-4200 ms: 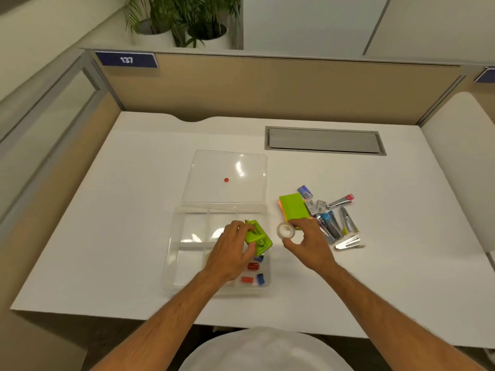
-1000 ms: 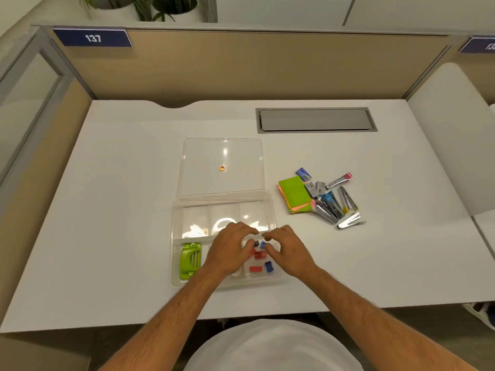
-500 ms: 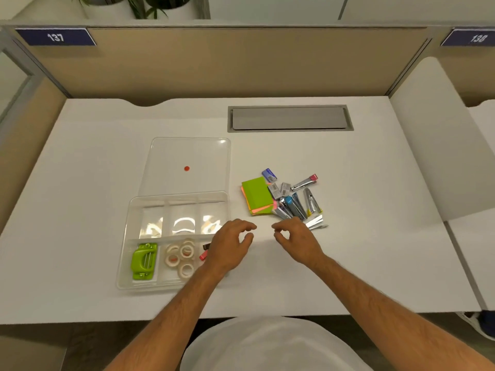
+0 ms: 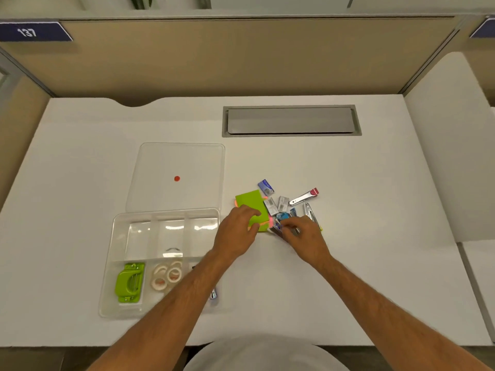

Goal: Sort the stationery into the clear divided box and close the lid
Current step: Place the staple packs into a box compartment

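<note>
The clear divided box (image 4: 117, 236) lies open at the desk's front left, its lid (image 4: 174, 159) flat behind it. A green hole punch (image 4: 130, 282) fills the front left compartment and several tape rolls (image 4: 166, 275) the middle one. My left forearm hides the front right compartment. The three back compartments look bare. My left hand (image 4: 237, 231) rests on the green sticky-note pad (image 4: 251, 203) right of the box. My right hand (image 4: 304, 232) has its fingers down in the pile of nail clippers and staple boxes (image 4: 281, 206). Whether either hand grips anything is unclear.
A grey cable hatch (image 4: 290, 120) is set into the desk at the back. Tan partition walls close the desk behind and on the left. A white side panel (image 4: 442, 156) stands at the right. One red-ended nail clipper (image 4: 304, 196) lies apart at the pile's far edge.
Both hands have left the box and moved right and away to the stationery pile. My left hand now lies on the green pad, my right hand in the clippers.
</note>
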Action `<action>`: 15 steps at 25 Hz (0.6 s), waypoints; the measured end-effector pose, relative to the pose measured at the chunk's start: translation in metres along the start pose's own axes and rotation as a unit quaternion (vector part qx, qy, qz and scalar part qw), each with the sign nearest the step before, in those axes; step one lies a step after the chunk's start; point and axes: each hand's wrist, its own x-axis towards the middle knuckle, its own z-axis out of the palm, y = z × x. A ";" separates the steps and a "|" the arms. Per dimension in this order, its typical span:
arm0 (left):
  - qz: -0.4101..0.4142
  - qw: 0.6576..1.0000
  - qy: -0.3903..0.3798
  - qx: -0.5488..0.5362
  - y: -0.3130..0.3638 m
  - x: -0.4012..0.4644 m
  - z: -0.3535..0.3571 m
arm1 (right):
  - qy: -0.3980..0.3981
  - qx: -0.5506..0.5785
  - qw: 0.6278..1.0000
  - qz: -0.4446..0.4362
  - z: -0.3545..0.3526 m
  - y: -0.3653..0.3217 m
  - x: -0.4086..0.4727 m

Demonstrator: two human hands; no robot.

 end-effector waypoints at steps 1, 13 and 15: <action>0.005 1.000 -0.013 0.010 0.001 0.013 0.002 | 0.005 0.006 1.000 0.012 0.000 0.001 0.005; 0.044 0.980 -0.120 0.151 0.000 0.089 0.049 | 0.031 0.032 0.997 0.060 -0.013 0.025 0.047; 0.050 0.983 -0.105 0.143 -0.002 0.090 0.049 | 0.024 0.034 0.997 0.065 -0.011 0.023 0.056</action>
